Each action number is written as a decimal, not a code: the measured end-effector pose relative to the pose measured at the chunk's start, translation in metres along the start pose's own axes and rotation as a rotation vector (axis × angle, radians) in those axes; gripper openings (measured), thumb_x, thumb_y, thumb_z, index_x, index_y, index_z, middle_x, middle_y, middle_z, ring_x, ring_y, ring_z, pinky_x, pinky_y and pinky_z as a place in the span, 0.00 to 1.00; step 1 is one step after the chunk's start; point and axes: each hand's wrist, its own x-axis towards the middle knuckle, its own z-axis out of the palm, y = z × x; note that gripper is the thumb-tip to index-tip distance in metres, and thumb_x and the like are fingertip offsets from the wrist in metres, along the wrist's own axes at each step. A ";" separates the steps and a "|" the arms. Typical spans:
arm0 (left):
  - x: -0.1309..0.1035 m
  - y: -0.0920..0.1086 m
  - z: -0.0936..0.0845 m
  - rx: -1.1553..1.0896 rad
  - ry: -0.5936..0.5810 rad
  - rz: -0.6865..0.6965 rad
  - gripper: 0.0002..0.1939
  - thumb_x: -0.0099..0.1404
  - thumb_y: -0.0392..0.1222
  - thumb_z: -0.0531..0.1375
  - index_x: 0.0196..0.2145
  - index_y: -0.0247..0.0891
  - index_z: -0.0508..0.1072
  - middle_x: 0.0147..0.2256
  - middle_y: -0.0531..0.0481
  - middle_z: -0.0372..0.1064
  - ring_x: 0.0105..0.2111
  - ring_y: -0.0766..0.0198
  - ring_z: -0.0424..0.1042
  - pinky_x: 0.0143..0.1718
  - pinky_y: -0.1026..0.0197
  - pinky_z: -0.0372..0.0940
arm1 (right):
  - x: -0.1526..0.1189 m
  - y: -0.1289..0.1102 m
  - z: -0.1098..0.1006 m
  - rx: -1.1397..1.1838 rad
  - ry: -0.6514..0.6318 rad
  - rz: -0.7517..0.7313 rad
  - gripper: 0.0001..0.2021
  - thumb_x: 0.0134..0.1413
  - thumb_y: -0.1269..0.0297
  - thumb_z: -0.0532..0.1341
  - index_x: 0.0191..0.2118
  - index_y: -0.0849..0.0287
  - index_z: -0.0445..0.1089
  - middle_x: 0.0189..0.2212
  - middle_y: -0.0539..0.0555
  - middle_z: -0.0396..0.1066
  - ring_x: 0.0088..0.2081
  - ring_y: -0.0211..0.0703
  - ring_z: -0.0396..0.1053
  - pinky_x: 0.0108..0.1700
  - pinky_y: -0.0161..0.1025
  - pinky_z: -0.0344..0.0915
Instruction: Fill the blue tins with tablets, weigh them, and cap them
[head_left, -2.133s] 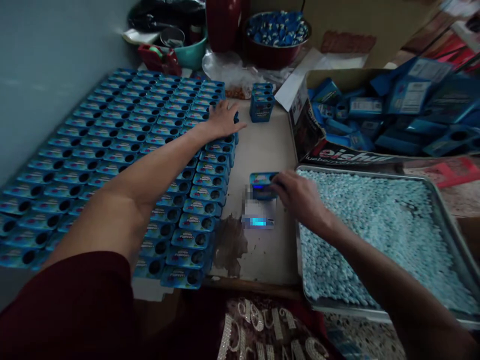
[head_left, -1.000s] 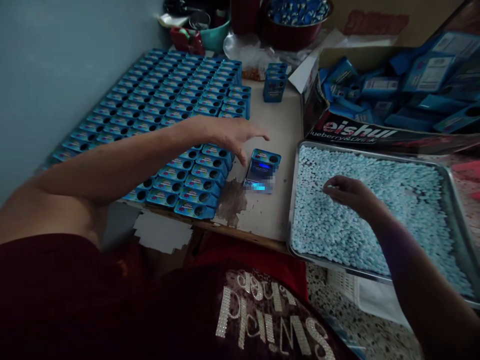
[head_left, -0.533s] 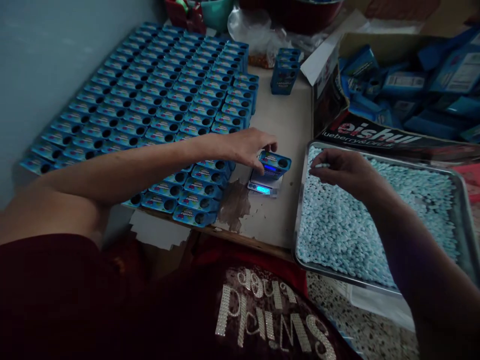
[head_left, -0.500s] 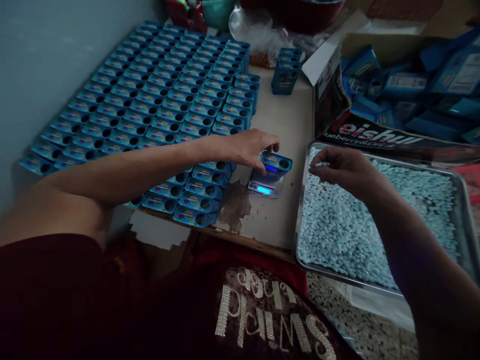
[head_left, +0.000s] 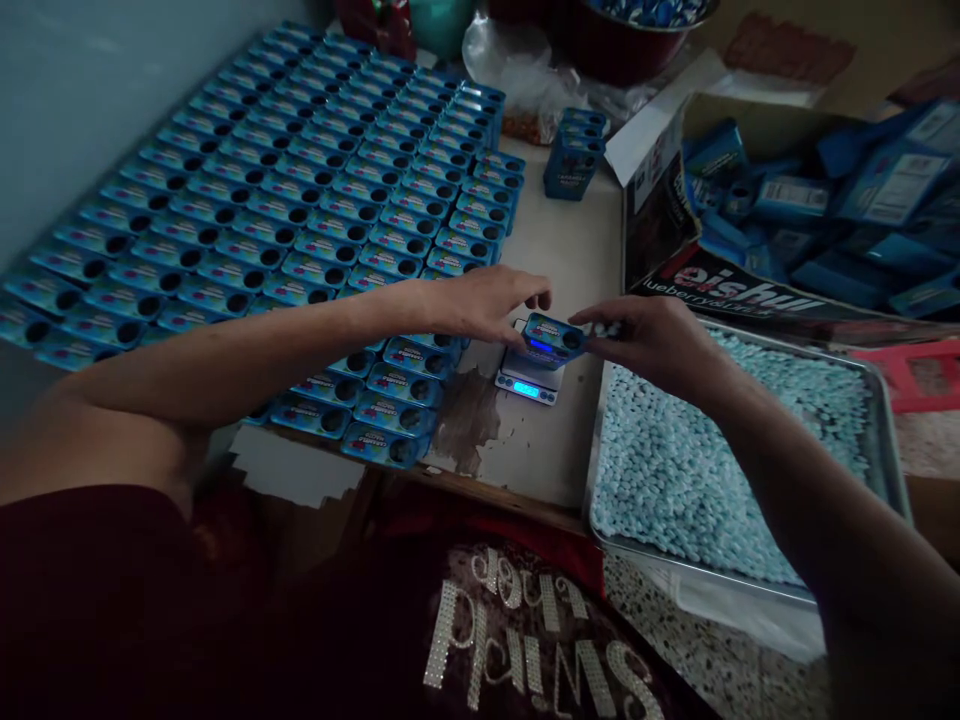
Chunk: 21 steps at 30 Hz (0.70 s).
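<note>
A small blue box [head_left: 553,335] with a dark round hole in its top stands on a digital scale [head_left: 526,388] whose display glows blue. My left hand [head_left: 491,303] is at the box's left side, thumb and fingers apart, holding nothing. My right hand [head_left: 652,335] is at the box's right edge, its fingers closed around a few pale candies [head_left: 606,328]. Beneath my right forearm lies a metal tray [head_left: 705,572] filled with pale blue candies [head_left: 675,460].
Rows of blue boxes [head_left: 300,215] cover the table's left side. A few more boxes [head_left: 574,160] stand behind the scale. An open carton [head_left: 652,215] of blue packs is at the back right. Beyond are plastic bags [head_left: 525,80] and a dark red bowl [head_left: 615,45].
My right hand has moved left from over the tray to the box on the scale, carrying the candies. My left hand has stayed beside the box. The view has shifted slightly.
</note>
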 end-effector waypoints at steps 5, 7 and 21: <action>-0.003 0.001 0.002 0.031 0.005 0.012 0.30 0.65 0.50 0.71 0.61 0.40 0.74 0.58 0.41 0.79 0.55 0.49 0.77 0.53 0.57 0.64 | 0.000 0.004 0.001 0.040 -0.015 0.108 0.12 0.62 0.66 0.66 0.44 0.56 0.89 0.28 0.52 0.81 0.26 0.40 0.70 0.32 0.39 0.62; -0.002 0.003 0.004 0.049 0.016 0.005 0.29 0.65 0.50 0.72 0.60 0.40 0.75 0.57 0.41 0.79 0.55 0.49 0.77 0.52 0.57 0.64 | -0.003 0.012 0.001 0.132 0.005 0.192 0.11 0.62 0.63 0.68 0.43 0.56 0.89 0.24 0.50 0.76 0.25 0.39 0.66 0.30 0.39 0.60; 0.031 0.003 0.021 0.092 0.017 0.056 0.47 0.57 0.48 0.80 0.69 0.42 0.69 0.64 0.38 0.76 0.63 0.44 0.76 0.60 0.53 0.67 | -0.086 0.121 -0.009 0.665 0.040 0.611 0.13 0.60 0.59 0.74 0.48 0.57 0.85 0.31 0.53 0.75 0.33 0.39 0.66 0.37 0.39 0.64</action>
